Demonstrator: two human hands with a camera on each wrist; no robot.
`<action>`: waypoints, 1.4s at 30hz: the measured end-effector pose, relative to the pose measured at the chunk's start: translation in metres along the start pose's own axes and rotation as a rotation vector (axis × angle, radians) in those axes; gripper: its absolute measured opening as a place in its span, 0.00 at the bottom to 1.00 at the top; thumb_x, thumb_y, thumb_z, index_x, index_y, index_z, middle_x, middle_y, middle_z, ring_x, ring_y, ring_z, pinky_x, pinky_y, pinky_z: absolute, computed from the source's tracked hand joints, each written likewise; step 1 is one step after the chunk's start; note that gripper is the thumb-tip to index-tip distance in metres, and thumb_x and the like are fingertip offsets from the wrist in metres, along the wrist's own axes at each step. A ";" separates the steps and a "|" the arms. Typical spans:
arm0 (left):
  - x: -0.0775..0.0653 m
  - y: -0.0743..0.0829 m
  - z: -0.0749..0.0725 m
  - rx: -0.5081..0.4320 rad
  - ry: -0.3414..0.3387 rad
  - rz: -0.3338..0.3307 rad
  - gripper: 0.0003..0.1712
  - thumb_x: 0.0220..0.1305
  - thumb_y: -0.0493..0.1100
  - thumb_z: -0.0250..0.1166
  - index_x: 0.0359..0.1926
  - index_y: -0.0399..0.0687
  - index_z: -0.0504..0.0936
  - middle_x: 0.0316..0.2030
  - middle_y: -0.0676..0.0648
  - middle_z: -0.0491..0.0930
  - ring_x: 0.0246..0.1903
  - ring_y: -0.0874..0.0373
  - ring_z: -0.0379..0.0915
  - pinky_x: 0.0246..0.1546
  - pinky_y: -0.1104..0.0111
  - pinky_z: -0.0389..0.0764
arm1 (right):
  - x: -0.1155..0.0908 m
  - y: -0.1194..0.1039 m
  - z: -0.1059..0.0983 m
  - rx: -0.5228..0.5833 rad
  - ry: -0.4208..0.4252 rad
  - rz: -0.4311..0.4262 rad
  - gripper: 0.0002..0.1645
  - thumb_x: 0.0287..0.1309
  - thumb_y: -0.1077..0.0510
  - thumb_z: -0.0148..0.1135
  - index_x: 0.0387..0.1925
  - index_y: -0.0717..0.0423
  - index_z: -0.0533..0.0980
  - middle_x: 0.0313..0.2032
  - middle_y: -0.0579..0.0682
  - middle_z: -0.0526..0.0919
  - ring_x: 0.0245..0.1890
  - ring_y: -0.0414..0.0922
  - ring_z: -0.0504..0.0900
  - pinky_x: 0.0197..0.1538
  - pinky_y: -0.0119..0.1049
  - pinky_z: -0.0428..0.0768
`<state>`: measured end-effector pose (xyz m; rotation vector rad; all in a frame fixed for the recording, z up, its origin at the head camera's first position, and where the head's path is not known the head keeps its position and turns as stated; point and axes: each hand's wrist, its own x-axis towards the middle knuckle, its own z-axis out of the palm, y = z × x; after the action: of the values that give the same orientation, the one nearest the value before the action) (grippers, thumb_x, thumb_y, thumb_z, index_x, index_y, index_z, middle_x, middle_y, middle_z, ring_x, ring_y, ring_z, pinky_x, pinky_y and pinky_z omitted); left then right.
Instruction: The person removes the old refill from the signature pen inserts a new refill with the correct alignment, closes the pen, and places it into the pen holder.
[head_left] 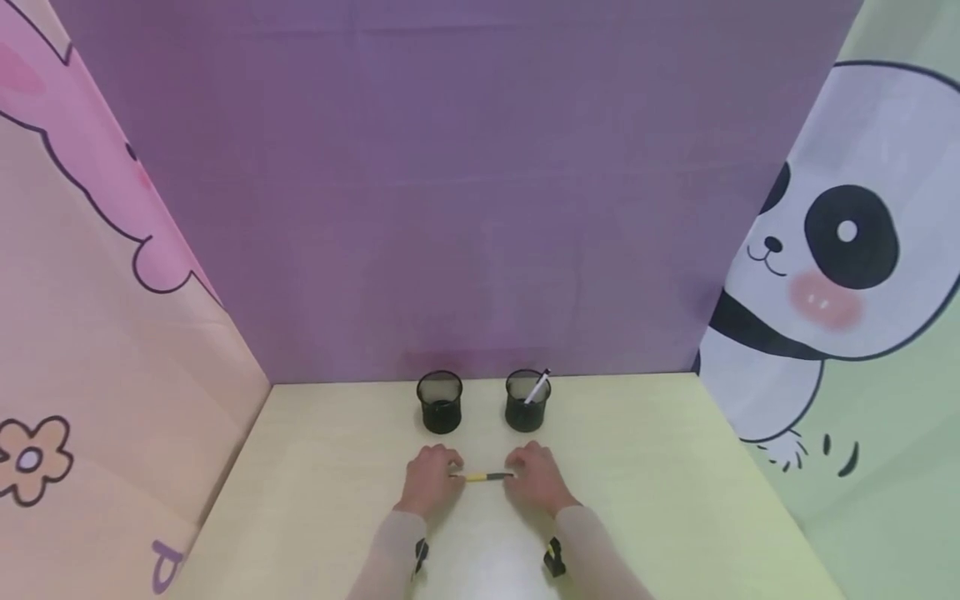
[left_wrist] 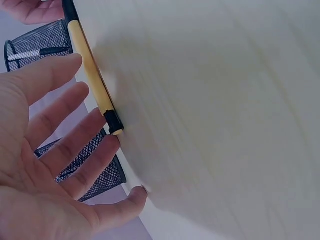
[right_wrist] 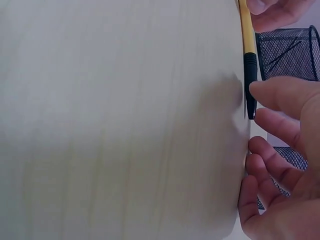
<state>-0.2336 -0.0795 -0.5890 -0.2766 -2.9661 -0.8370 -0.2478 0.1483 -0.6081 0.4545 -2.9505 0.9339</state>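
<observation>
A yellow pen (head_left: 476, 477) with black ends lies crosswise on the table between the two hands. My left hand (head_left: 430, 482) is at its black clip end; in the left wrist view the fingers are loosely spread, thumb tip beside the yellow barrel (left_wrist: 92, 70) and middle fingers right at the end. At the other end is my right hand (head_left: 538, 477). In the right wrist view its thumb tip (right_wrist: 257, 90) overlaps the black grip, and the index fingertip sits by the pen's point. The remaining fingers are loosely bent near the tabletop.
Two black mesh pen cups stand beyond the hands: the left cup (head_left: 441, 417) and the right cup (head_left: 525, 417), which holds a white pen (head_left: 536, 388) with a black end. A purple backdrop (head_left: 480, 208) rises behind the pale wooden table (head_left: 322, 500); printed cloths flank both sides.
</observation>
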 end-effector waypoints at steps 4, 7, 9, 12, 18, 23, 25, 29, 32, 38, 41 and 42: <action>0.000 0.001 0.002 0.017 -0.001 0.005 0.11 0.55 0.42 0.76 0.40 0.49 0.89 0.36 0.48 0.82 0.38 0.52 0.75 0.38 0.52 0.78 | -0.003 -0.005 -0.003 -0.005 -0.004 0.010 0.09 0.51 0.60 0.74 0.36 0.53 0.84 0.40 0.51 0.78 0.42 0.48 0.72 0.50 0.48 0.74; -0.001 0.001 0.003 0.038 0.002 0.004 0.10 0.54 0.42 0.76 0.40 0.49 0.89 0.36 0.48 0.82 0.38 0.51 0.75 0.37 0.52 0.78 | -0.004 -0.008 -0.004 -0.006 -0.001 0.017 0.06 0.52 0.61 0.73 0.34 0.52 0.84 0.39 0.50 0.77 0.42 0.48 0.71 0.49 0.47 0.73; 0.000 0.002 0.003 0.051 0.005 0.001 0.10 0.54 0.42 0.76 0.39 0.50 0.90 0.35 0.48 0.82 0.38 0.51 0.74 0.36 0.52 0.78 | -0.003 -0.010 -0.004 -0.007 0.006 0.011 0.06 0.52 0.61 0.74 0.32 0.52 0.84 0.38 0.50 0.76 0.41 0.48 0.70 0.48 0.46 0.72; 0.000 0.002 0.004 0.065 0.005 -0.006 0.09 0.54 0.41 0.76 0.39 0.51 0.90 0.35 0.49 0.81 0.38 0.52 0.74 0.36 0.53 0.78 | -0.003 -0.011 -0.004 -0.012 0.010 0.013 0.05 0.53 0.62 0.74 0.31 0.51 0.84 0.37 0.49 0.76 0.40 0.47 0.69 0.47 0.44 0.71; 0.001 0.003 0.004 0.085 0.007 -0.005 0.08 0.54 0.40 0.77 0.37 0.52 0.91 0.35 0.49 0.81 0.37 0.52 0.74 0.35 0.54 0.78 | -0.002 -0.005 -0.002 -0.004 0.017 -0.001 0.04 0.54 0.61 0.73 0.31 0.50 0.84 0.37 0.49 0.76 0.40 0.47 0.69 0.47 0.44 0.71; 0.000 0.005 0.003 0.084 0.005 -0.013 0.08 0.54 0.39 0.77 0.37 0.51 0.91 0.35 0.48 0.81 0.36 0.53 0.73 0.34 0.56 0.77 | -0.002 0.001 0.001 -0.006 0.030 -0.043 0.03 0.56 0.60 0.71 0.32 0.49 0.83 0.36 0.47 0.77 0.40 0.45 0.69 0.47 0.42 0.71; 0.000 0.006 0.003 0.095 -0.004 -0.018 0.07 0.54 0.39 0.77 0.36 0.51 0.91 0.35 0.48 0.81 0.36 0.53 0.72 0.34 0.56 0.77 | -0.003 0.001 0.000 0.005 0.036 -0.063 0.03 0.56 0.60 0.70 0.32 0.50 0.83 0.36 0.47 0.78 0.39 0.44 0.70 0.46 0.41 0.71; -0.001 0.005 0.004 0.115 -0.022 -0.014 0.06 0.55 0.39 0.77 0.35 0.52 0.90 0.35 0.49 0.80 0.37 0.52 0.72 0.35 0.55 0.78 | -0.004 -0.002 -0.004 0.007 0.033 -0.098 0.03 0.58 0.59 0.69 0.33 0.54 0.83 0.34 0.46 0.81 0.38 0.44 0.73 0.47 0.42 0.72; -0.001 0.004 0.003 0.098 -0.013 0.001 0.06 0.55 0.39 0.76 0.35 0.52 0.90 0.34 0.49 0.80 0.36 0.53 0.72 0.34 0.55 0.78 | -0.004 -0.001 -0.004 0.010 0.038 -0.106 0.04 0.61 0.58 0.68 0.33 0.54 0.83 0.33 0.45 0.82 0.38 0.44 0.75 0.49 0.43 0.73; -0.004 0.002 -0.004 0.010 0.002 0.015 0.06 0.56 0.37 0.75 0.36 0.51 0.88 0.32 0.50 0.82 0.34 0.56 0.73 0.35 0.58 0.77 | -0.005 -0.003 -0.005 0.130 0.041 -0.036 0.03 0.65 0.59 0.65 0.35 0.54 0.81 0.35 0.47 0.85 0.40 0.46 0.81 0.52 0.46 0.78; -0.005 0.002 -0.006 -0.024 0.012 0.030 0.06 0.58 0.38 0.74 0.37 0.51 0.89 0.34 0.51 0.84 0.34 0.56 0.76 0.37 0.59 0.78 | -0.007 -0.005 -0.006 0.191 0.037 0.013 0.03 0.67 0.60 0.63 0.37 0.55 0.80 0.36 0.47 0.86 0.41 0.45 0.82 0.52 0.46 0.79; -0.005 0.002 -0.007 -0.030 0.019 0.036 0.06 0.58 0.39 0.74 0.37 0.51 0.89 0.34 0.51 0.85 0.35 0.56 0.77 0.38 0.59 0.78 | -0.007 -0.005 -0.006 0.207 0.036 0.024 0.02 0.67 0.60 0.62 0.38 0.55 0.80 0.37 0.47 0.86 0.42 0.46 0.82 0.52 0.46 0.80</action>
<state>-0.2285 -0.0824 -0.5825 -0.3206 -2.9244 -0.8755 -0.2399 0.1498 -0.6006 0.4028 -2.8450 1.2434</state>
